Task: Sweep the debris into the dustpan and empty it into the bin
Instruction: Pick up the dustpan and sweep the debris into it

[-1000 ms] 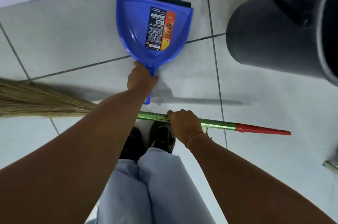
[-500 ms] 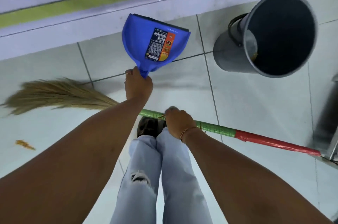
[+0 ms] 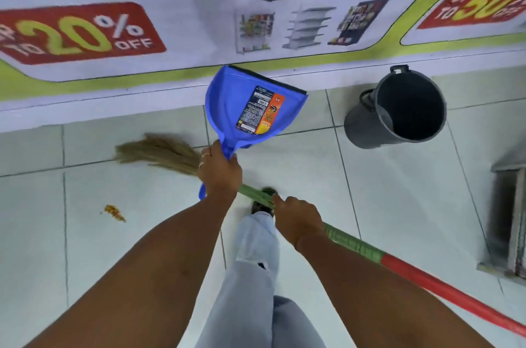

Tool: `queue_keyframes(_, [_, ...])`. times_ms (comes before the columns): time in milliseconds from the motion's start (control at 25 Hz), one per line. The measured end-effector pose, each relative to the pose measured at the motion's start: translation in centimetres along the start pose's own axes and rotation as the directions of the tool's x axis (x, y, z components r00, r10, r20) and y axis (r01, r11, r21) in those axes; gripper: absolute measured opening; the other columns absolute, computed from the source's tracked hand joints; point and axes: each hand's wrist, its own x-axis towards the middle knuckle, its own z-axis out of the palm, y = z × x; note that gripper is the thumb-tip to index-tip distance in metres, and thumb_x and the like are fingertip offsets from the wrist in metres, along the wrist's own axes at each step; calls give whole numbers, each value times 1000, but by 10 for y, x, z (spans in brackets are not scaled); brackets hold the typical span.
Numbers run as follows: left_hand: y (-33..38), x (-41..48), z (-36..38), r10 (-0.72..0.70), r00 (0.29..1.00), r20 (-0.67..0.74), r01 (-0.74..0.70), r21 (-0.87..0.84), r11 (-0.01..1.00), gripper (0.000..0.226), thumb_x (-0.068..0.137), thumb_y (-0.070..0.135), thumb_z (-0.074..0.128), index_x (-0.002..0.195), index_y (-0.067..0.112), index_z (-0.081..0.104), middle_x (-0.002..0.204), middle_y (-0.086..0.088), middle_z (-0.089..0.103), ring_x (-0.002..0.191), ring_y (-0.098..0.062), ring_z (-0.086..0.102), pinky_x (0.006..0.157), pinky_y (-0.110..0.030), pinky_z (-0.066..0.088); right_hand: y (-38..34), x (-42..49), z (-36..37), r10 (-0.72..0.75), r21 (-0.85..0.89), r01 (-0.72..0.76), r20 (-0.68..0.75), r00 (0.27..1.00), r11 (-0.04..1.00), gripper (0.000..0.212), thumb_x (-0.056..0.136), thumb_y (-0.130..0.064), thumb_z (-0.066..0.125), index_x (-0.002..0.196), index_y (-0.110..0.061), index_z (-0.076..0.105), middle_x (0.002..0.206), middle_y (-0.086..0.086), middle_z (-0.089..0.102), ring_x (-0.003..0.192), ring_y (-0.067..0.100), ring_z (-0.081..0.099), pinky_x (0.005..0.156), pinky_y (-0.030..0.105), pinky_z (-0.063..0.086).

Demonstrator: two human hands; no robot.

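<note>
My left hand [image 3: 219, 171] grips the handle of a blue dustpan [image 3: 250, 108], held up off the floor with its mouth toward the wall and a label on its underside. My right hand [image 3: 296, 218] holds the green and red handle of a straw broom [image 3: 159, 152], whose bristles lie on the tiles to the left. A small patch of orange debris [image 3: 113, 212] lies on the floor left of my arms. A dark grey bin [image 3: 398, 108] stands open at the right, near the wall.
A printed sale banner [image 3: 199, 6] covers the wall ahead. A grey metal stand [image 3: 509, 219] sits at the right edge. My legs and shoe [image 3: 264, 202] are below the broom handle. White floor tiles [image 3: 398, 205] lie between me and the bin.
The view has risen and pulled back from the floor. The dustpan has been lifted off the tiles, the broom has swung, and the debris and banner have come into view.
</note>
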Motion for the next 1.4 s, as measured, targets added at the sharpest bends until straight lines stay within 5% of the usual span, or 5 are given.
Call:
queue_keyframes(400, [-192,-102,-127,-189,964,-185,204,65,977,35,86,20,60,120,14,56,114,-15,60,112,-37,50,96,-44,37,-157,-79,77,66,177,-65,-3,998,982,30,98,-23,40,125,-20,50,103,11,70,86,32,61,63,28,35])
queue_keyframes(720, [-446,-118,-155,-583,805,-110,579,-75,812,20,89,17,56,108,12,57,110,-17,63,101,-39,58,96,-49,39,-274,-51,190,148,198,-130,-79,986,971,35,99,-27,40,134,-25,48,107,9,70,97,32,64,75,34,50])
queue_keyframes(920, [-540,-124,-132,-754,653,-72,746,-111,657,30,87,10,59,116,6,53,111,-22,63,107,-41,56,111,-54,24,-294,-31,251,89,145,-73,-111,990,987,40,99,-23,43,139,-20,45,106,15,69,95,35,64,77,35,49])
queue_keyframes(1240, [-583,-90,-41,-778,628,-17,760,-201,618,32,88,10,57,119,6,49,117,-19,62,111,-39,55,110,-55,26,-299,24,344,81,167,-81,9,997,983,37,92,-6,46,128,-3,42,115,22,58,100,39,59,80,38,48])
queue_keyframes(1400, [-612,-77,5,-780,626,-25,759,-213,616,32,87,6,57,118,3,47,117,-21,60,112,-41,54,110,-59,23,-286,55,376,138,86,-140,29,990,986,43,97,-42,40,132,-17,37,110,18,59,96,39,60,71,35,42])
